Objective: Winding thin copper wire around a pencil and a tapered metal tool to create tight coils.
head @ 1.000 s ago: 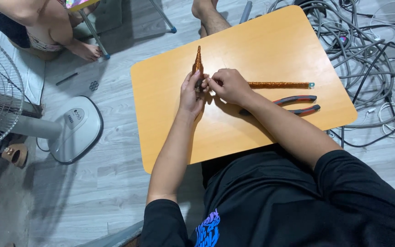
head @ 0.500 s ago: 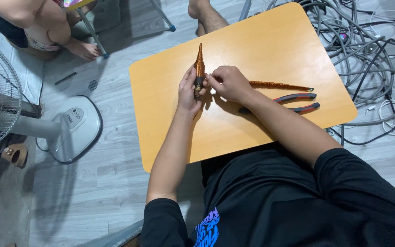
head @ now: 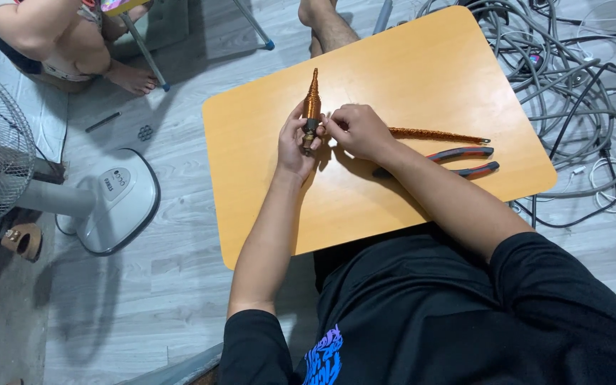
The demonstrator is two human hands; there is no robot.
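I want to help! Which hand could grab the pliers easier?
Probably the right hand: the pliers lie beside its forearm, while the left hand holds the copper wire bundle.

Both hands grip copper-wound spindle above orange table; pliers beside.

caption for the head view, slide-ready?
Left hand holds a copper-wound spindle upright over the table; right hand pinches its base.

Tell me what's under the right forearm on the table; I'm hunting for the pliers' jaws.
Only the red-and-grey pliers handles stick out beyond the right forearm. The head end is covered by the arm, so the jaws can't be seen. A copper-wound rod lies beside them on the table.
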